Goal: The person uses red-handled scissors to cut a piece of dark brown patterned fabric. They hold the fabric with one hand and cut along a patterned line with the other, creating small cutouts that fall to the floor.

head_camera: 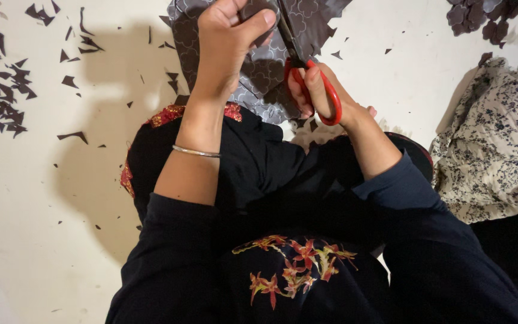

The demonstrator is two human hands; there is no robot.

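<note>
My left hand (226, 42) grips a sheet of dark grey patterned fabric (265, 78) near the top centre, thumb pressed on its upper face. A thin silver bangle sits on that wrist. My right hand (319, 90) is closed through the red handles of a pair of scissors (307, 72), whose blades point up into the fabric just right of my left thumb. Both arms wear dark blue sleeves and reach out over my lap.
Dark fabric scraps (7, 90) litter the pale floor at the left and top. A pile of cut dark pieces (481, 18) lies at the top right. A floral white cloth (499, 144) lies at the right, beside black cloth.
</note>
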